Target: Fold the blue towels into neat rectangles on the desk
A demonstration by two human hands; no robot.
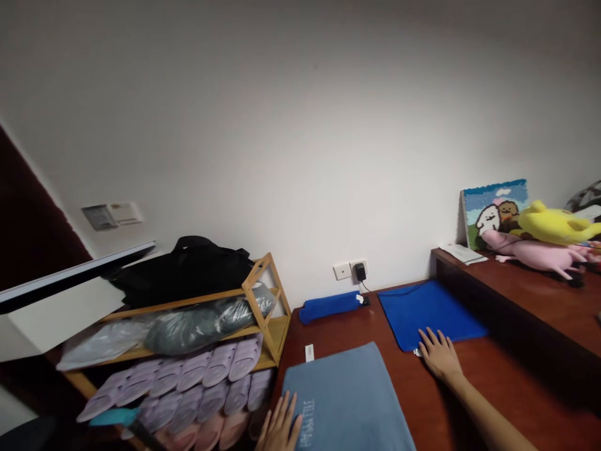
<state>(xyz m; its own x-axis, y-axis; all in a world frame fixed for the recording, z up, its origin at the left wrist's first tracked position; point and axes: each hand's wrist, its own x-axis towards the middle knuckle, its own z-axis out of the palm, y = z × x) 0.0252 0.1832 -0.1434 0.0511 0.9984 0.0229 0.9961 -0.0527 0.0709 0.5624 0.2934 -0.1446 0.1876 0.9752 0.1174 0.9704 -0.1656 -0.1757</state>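
Note:
My left hand [280,426] rests with fingers spread on the left edge of a grey-blue cloth [350,394], which lies flat on the brown wooden table and carries pale lettering near that hand. Farther right, my right hand [440,356] is open, its fingertips on the near edge of a bright blue cloth [429,313] that lies spread by the wall. A small white tag sticks out from that cloth beside my fingers. Behind the grey-blue cloth, a folded blue cloth [330,306] lies against the wall.
On the left stands a wooden rack [267,313] with a black bag [188,269], plastic-wrapped items and several lilac slippers [220,363]. A plugged-in black adapter [360,271] trails a cable. The raised ledge at right holds pink [535,250] and yellow plush toys [558,224] and a dog picture [498,210].

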